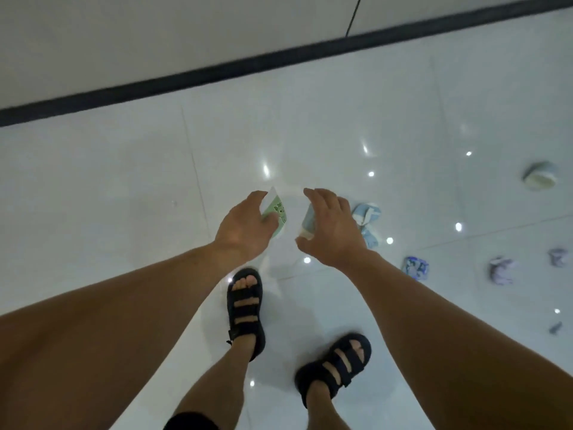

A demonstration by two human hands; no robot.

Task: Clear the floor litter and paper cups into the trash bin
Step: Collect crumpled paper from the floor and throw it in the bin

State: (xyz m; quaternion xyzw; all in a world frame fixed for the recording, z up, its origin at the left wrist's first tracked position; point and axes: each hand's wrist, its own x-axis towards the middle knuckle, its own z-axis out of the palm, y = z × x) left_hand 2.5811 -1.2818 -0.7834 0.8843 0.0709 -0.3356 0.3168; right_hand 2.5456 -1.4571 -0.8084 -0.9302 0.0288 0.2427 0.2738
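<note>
My left hand grips a green printed paper cup, its white rim poking past my fingers. My right hand closes around a pale blue paper cup, mostly hidden by the fingers. Both hands hover above the white tiled floor, close together. A crumpled blue-and-white paper lies on the floor just right of my right hand. More crumpled scraps lie further right: a blue-patterned one, a lilac one and another. No trash bin is in view.
A paper cup lies on its side at the far right. A small dark scrap sits near the right edge. A black skirting strip runs along the wall ahead. My sandalled feet stand below my hands.
</note>
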